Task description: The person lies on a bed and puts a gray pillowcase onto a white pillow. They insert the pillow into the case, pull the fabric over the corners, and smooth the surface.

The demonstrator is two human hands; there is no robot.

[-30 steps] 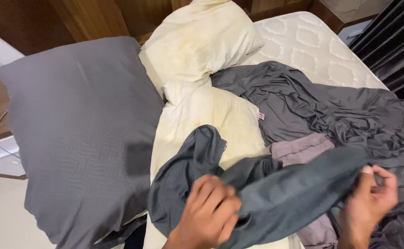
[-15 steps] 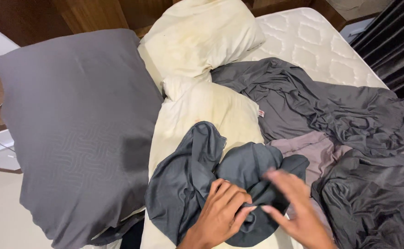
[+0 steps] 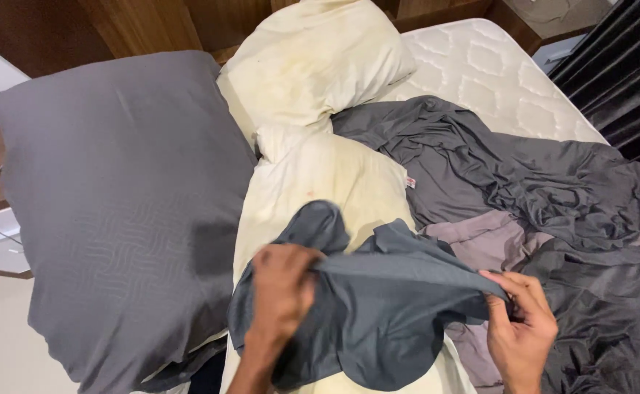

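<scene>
Both hands — left hand (image 3: pixel 282 286), right hand (image 3: pixel 520 325) — clamped on a dark grey pillowcase (image 3: pixel 378 306), stretched low centre over a bare cream pillow (image 3: pixel 327 182).

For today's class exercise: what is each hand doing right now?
Left hand: closed, gripping the dark grey pillowcase.
Right hand: closed, pinching the same pillowcase's edge.

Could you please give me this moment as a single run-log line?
left hand: grips dark grey pillowcase edge | right hand: pinches opposite edge | cloth stretched between hands | under it: bare cream pillow | left side: grey-cased pillow
</scene>
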